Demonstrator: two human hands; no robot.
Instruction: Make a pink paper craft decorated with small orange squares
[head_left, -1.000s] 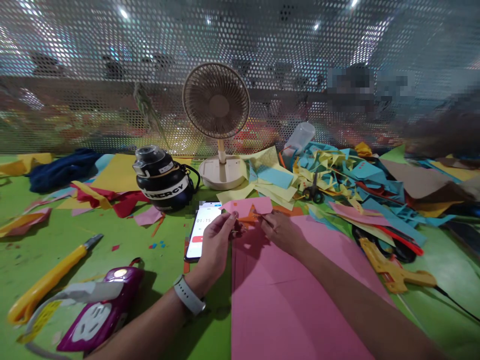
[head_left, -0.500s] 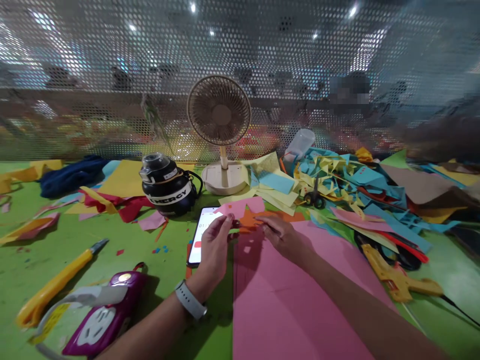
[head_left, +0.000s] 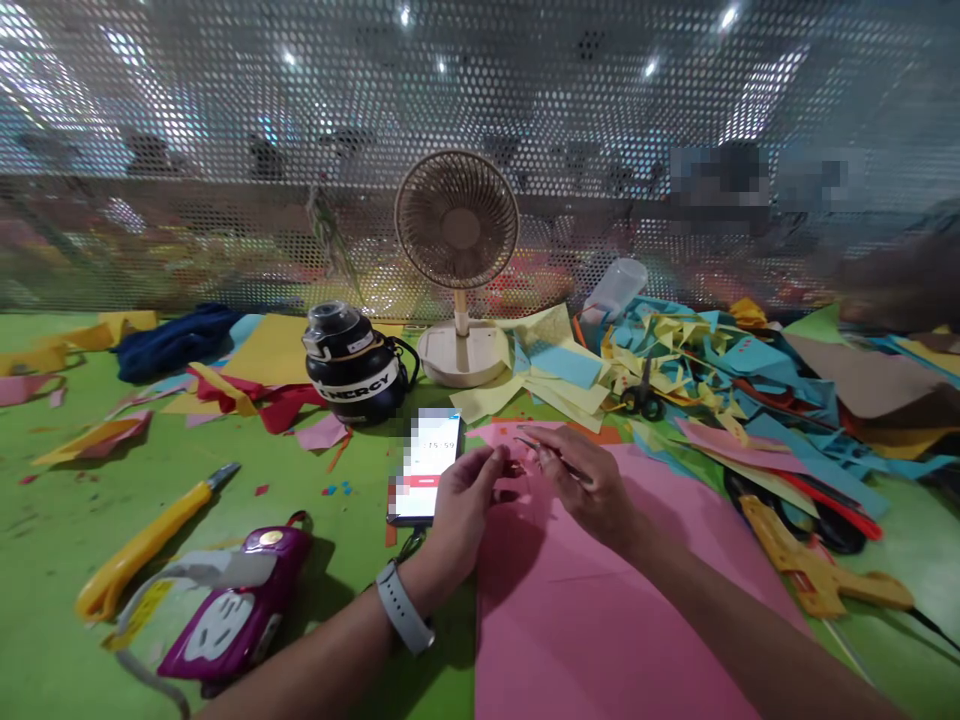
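Dim mesh backdrop point(head_left: 585, 110), figures blurred.

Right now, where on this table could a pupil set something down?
The pink sheet has bare room between the forearms. Green table shows between purple device, phone and left forearm, and, with small specks, left of the yellow tool. It is crowded farther back, around bottle and fan, and rightward, with scraps and glue gun.

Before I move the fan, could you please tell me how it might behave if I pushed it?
The fan may tip if pushed high, since its wide head sits on a thin pole. Pushed low, it would probably slide upright on its broad, flat base. The loose yellow paper beside the base might shift with it.
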